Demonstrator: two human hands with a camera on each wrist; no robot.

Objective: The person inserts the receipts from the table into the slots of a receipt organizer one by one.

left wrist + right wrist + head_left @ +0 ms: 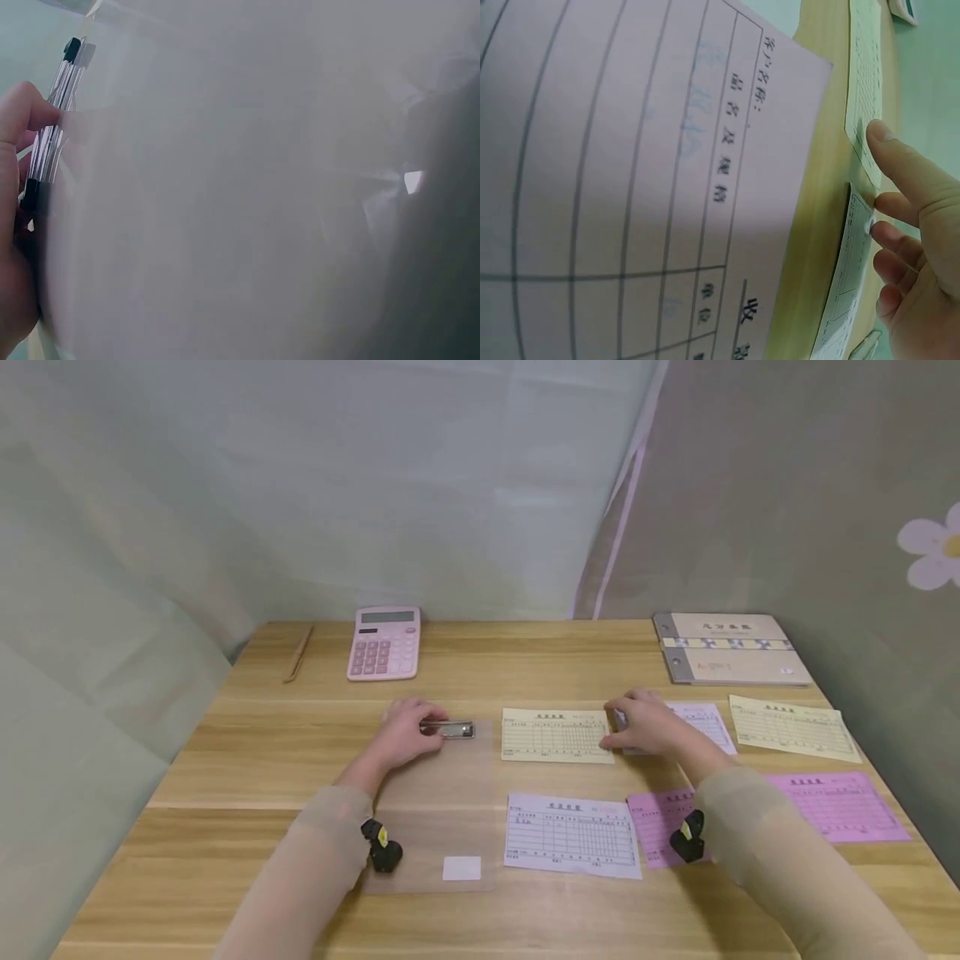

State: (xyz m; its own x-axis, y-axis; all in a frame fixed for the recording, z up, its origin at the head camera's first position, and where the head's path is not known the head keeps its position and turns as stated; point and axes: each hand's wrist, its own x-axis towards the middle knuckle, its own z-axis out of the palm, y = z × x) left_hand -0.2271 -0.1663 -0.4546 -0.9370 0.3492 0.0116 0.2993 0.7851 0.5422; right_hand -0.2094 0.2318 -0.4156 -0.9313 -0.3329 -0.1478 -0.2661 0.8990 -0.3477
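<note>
My left hand (411, 733) is at the top of a translucent clipboard (431, 810), with its thumb and fingers gripping the metal clip (457, 729). In the left wrist view the thumb presses on the clip (52, 127), and fingers show behind it. My right hand (647, 723) hovers over the gap between a pale yellow receipt slip (557, 737) and a lavender slip (705, 727). Its thumb extends and its other fingers bend loosely, as the right wrist view shows the hand (922, 247) holding nothing. Part of the lavender slip is hidden under that hand.
Nearer me lie a white-lavender slip (572, 835) and two pink slips, one partly under the right forearm (836, 808). Another yellow slip (795, 729) lies right. Along the back are a pen-like brown stick (298, 654), a pink calculator (385, 643) and a bound ledger (731, 649).
</note>
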